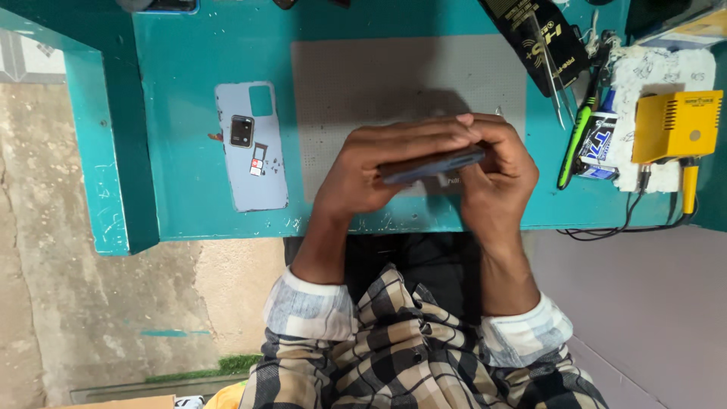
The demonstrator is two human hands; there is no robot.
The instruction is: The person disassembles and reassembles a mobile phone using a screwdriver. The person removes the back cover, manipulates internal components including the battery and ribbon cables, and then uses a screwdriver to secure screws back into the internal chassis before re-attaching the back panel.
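Note:
Both hands hold a slim blue phone (432, 165) edge-on above the grey work mat (341, 76). My left hand (379, 163) wraps over its left part with fingers stretched along the top. My right hand (500, 170) clasps its right end. A light blue phone back cover (250, 148) with a camera module and small parts on it lies on the teal table (189, 53), to the left of my hands.
Metal tweezers (556, 91) and a black pouch (534, 38) lie at the back right. A green-handled tool (575, 140), a small tube (598, 140), a yellow box (676, 125) on white foam and black cables sit at the right. Concrete floor lies left of the table.

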